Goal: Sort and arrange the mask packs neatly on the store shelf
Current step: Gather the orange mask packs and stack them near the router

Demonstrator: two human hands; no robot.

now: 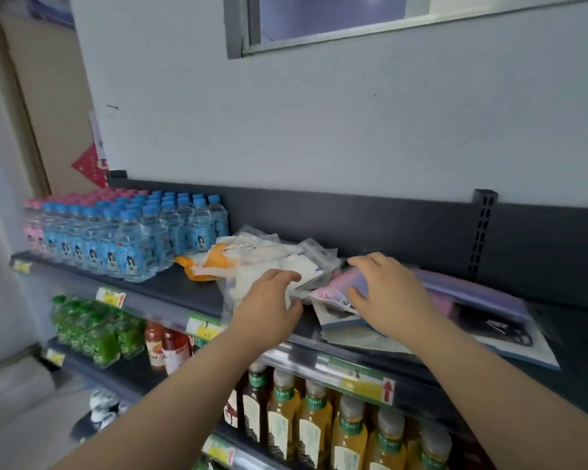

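Dark grey top shelf, blue-capped water bottles massed at nine o'clock, pink-capped bottles beyond them, white mask packs heaped at centre, orange pack touching their nine o'clock side, pink and purple packs overlapping toward three o'clock.

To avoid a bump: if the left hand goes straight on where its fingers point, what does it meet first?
Likely the white pack that the left hand seems to pinch; beyond it, the purple pack in the right hand. Depth is unclear.
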